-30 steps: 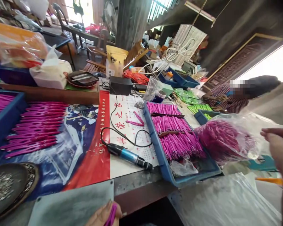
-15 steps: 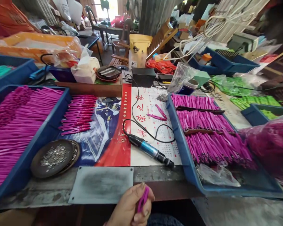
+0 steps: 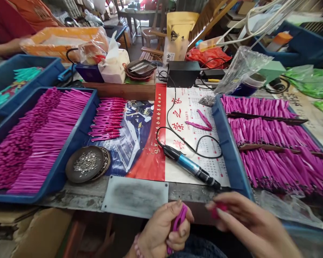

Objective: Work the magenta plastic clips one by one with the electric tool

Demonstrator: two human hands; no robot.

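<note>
My left hand (image 3: 168,227) is closed on a magenta plastic piece (image 3: 181,218), tweezer-like with a narrow oval gap, held upright at the bench's front edge. To its right, my right hand (image 3: 239,218) pinches a small red-pink piece (image 3: 220,210) between thumb and fingers; its exact shape is blurred. Just behind the left hand lies a grey metal plate (image 3: 136,195) with a dark smudge. A blue and black electric screwdriver (image 3: 191,166) rests on the calendar sheet, its tip toward the right hand. Two joined magenta pieces (image 3: 201,122) lie beyond it.
A blue tray (image 3: 50,193) of magenta strips stands left, another blue tray (image 3: 233,157) right. A dish (image 3: 70,170) holds small metal parts. A row of magenta pieces with red parts (image 3: 107,120) lies behind. A black box (image 3: 184,73) and a co-worker's arm (image 3: 6,48) are farther back.
My right hand has come into view from the right, pinching a small red-pink piece. My left hand still grips the magenta piece. The view has shifted, so the bench appears farther right.
</note>
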